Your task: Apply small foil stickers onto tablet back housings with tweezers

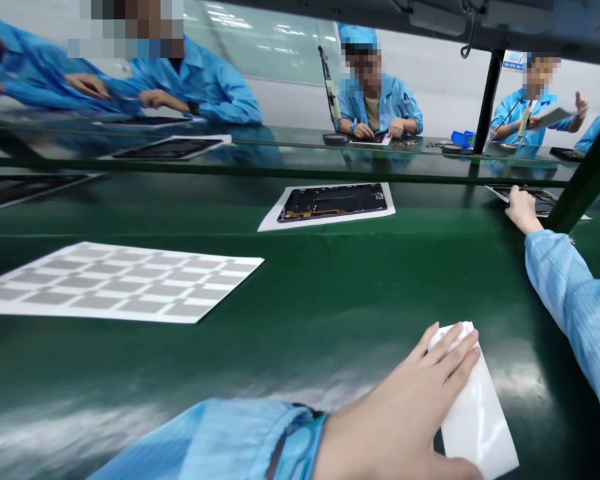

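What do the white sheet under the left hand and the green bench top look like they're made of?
The white sheet under the left hand looks like glossy plastic film or coated liner: it has a soft sheen along its surface. The green bench top looks like a smooth rubber or vinyl mat, judging by its broad glare streaks, though the exact material can't be told.

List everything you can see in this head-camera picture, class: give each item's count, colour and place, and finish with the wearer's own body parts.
Conveyor belt: 1, dark green, across the view.
Sheet of pads: 1, grey squares on white, left on the belt.
Black device frames: 3, each on white paper, far left, centre and right.
Co-workers: at least 3, light blue smocks, beyond the belt.
Small bin: 1, blue, far bench.
White sheet: 1, white, lower right.
Left hand: 1, blue sleeve, on the white sheet.
Right hand: 1, blue sleeve, on the right frame.
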The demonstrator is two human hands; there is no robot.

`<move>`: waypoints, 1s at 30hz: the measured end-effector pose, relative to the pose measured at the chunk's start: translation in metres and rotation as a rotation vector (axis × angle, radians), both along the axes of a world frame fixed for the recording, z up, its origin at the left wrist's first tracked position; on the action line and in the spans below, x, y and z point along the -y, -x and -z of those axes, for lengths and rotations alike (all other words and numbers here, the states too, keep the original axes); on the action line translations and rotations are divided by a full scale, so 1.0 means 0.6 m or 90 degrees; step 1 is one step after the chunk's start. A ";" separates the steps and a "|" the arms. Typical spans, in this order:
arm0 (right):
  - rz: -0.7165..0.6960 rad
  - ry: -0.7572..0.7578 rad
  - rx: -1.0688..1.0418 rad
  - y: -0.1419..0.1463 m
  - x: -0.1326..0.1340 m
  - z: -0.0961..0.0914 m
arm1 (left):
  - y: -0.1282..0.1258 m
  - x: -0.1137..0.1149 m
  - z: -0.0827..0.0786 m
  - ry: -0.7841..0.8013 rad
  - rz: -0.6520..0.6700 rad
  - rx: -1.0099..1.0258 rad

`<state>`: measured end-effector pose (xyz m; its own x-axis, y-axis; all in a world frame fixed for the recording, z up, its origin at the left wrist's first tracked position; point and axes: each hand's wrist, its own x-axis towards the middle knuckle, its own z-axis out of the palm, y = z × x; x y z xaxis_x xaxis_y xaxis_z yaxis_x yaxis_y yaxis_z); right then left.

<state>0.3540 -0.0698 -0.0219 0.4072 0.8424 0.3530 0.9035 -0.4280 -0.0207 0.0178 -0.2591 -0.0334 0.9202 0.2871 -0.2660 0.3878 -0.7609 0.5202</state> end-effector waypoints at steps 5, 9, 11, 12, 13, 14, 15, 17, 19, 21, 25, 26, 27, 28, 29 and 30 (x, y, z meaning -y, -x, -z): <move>-0.197 -0.030 0.012 0.077 0.053 -0.068 | -0.001 0.000 0.006 -0.076 0.014 0.018; -0.394 -0.030 0.019 0.117 0.159 -0.098 | -0.002 -0.005 0.012 -0.129 0.027 0.033; -0.481 -0.015 0.017 0.125 0.226 -0.102 | -0.003 -0.008 0.017 -0.134 0.025 0.052; -0.517 -0.007 0.016 0.126 0.260 -0.101 | -0.004 -0.009 0.018 -0.137 0.023 0.063; -0.547 0.000 0.013 0.126 0.295 -0.099 | -0.004 -0.010 0.019 -0.141 0.020 0.075; -0.569 0.002 0.012 0.125 0.329 -0.095 | -0.005 -0.011 0.020 -0.146 0.016 0.089; -0.584 0.002 0.010 0.122 0.362 -0.090 | -0.004 -0.010 0.020 -0.152 0.012 0.103; -0.600 -0.007 0.003 0.114 0.425 -0.073 | 0.000 -0.007 0.019 -0.162 0.005 0.127; -0.590 -0.026 -0.014 0.103 0.483 -0.050 | 0.010 -0.003 0.021 -0.167 -0.001 0.142; -0.565 -0.043 -0.022 0.092 0.534 -0.025 | 0.024 0.002 0.028 -0.162 -0.005 0.144; -0.520 -0.052 -0.092 0.081 0.611 0.015 | 0.048 0.009 0.046 -0.184 -0.006 0.164; -0.510 -0.067 -0.120 0.082 0.625 0.021 | 0.051 0.011 0.047 -0.206 -0.006 0.192; -0.496 -0.092 -0.153 0.087 0.637 0.025 | 0.051 0.014 0.045 -0.231 -0.007 0.231; -0.472 -0.123 -0.193 0.093 0.646 0.028 | 0.049 0.020 0.041 -0.254 -0.011 0.279; -0.439 -0.160 -0.239 0.102 0.653 0.029 | 0.045 0.027 0.035 -0.265 -0.013 0.332; -0.400 -0.199 -0.292 0.114 0.657 0.030 | 0.040 0.037 0.027 -0.267 -0.013 0.381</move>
<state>0.2859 -0.4639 -0.0398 0.0549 0.8510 0.5222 0.8452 0.2389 -0.4781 -0.0059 -0.2810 -0.0497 0.8670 0.2726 0.4172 0.1442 -0.9386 0.3135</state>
